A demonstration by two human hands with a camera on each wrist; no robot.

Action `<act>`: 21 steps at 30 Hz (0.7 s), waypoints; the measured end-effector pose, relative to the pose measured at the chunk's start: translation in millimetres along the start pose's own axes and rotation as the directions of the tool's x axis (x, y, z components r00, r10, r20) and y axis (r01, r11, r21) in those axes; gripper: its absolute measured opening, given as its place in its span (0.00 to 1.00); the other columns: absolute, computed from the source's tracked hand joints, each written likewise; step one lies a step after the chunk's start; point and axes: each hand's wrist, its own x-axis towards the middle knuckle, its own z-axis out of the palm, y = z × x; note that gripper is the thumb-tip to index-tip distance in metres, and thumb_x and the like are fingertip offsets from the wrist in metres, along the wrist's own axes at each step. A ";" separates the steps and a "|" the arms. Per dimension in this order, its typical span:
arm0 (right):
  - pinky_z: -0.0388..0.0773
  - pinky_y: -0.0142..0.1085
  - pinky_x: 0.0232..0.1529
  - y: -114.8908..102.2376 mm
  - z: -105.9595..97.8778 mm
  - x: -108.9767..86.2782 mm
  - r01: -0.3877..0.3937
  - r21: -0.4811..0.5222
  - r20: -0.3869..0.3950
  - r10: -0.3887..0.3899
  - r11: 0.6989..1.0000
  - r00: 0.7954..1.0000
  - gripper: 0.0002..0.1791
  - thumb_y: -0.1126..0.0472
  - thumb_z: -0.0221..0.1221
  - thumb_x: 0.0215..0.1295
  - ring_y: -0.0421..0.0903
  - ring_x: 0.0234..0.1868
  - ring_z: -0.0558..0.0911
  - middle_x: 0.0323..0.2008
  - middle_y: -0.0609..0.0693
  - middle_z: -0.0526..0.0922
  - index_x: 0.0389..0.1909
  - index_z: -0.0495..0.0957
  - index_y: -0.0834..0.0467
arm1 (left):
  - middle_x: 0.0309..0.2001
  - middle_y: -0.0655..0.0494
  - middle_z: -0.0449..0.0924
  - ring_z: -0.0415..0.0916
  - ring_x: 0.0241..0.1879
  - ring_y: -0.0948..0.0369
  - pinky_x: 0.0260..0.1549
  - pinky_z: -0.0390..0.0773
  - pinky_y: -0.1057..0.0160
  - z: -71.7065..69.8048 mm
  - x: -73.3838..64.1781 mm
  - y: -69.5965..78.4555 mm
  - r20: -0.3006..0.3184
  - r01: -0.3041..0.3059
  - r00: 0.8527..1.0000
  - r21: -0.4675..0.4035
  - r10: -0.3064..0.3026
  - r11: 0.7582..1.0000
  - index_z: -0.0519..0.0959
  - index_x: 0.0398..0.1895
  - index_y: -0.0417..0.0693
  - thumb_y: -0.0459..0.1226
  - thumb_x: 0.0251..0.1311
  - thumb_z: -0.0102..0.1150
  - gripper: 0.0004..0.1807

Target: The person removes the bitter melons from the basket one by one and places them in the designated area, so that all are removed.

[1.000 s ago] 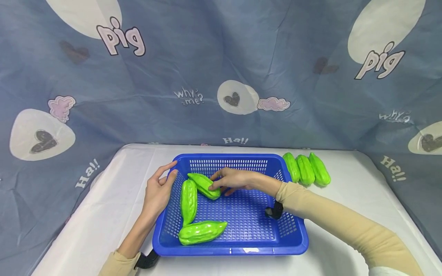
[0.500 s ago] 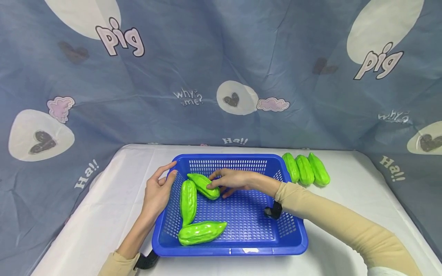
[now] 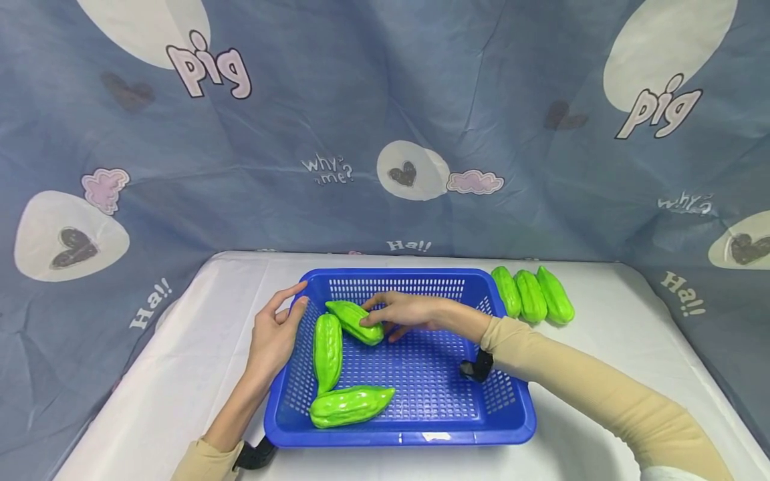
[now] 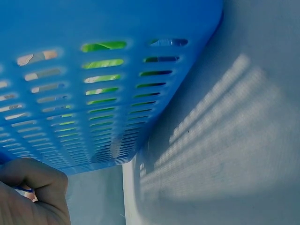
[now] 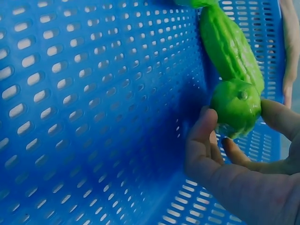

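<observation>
A blue plastic basket (image 3: 421,437) with slotted walls holds three glossy green bitter melons. My right hand (image 3: 406,312) reaches inside and pinches the blunt end of one bitter melon (image 3: 355,322) in the far left part. In the right wrist view, thumb and fingertips sit on both sides of that melon's end (image 5: 239,105). A second bitter melon (image 3: 327,351) lies along the left wall, and a third bitter melon (image 3: 351,406) lies crosswise near the front. My left hand (image 3: 277,331) grips the basket's left rim; in the left wrist view its fingers (image 4: 47,180) are bent there.
Three more bitter melons (image 3: 532,296) lie side by side on the white-covered table (image 3: 613,354), just right of the basket's far corner. Behind the table hangs a blue printed cloth (image 3: 361,220). Black wrist straps (image 3: 478,367) sit on both arms.
The bitter melon in my right hand has shifted slightly up and away inside the basket. My left hand and the other melons stay where they were.
</observation>
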 end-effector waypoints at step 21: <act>0.85 0.52 0.65 1.6 -16.1 -31.6 0.060 -0.007 -0.038 -0.060 0.998 0.997 0.35 0.49 0.61 0.79 0.61 0.74 0.77 0.76 0.60 0.73 0.80 0.66 0.56 | 0.37 0.50 0.93 0.86 0.23 0.63 0.21 0.82 0.65 0.7 1.2 -0.6 -0.009 -0.010 1.000 0.003 0.010 1.000 0.76 0.75 0.65 0.52 0.82 0.55 0.23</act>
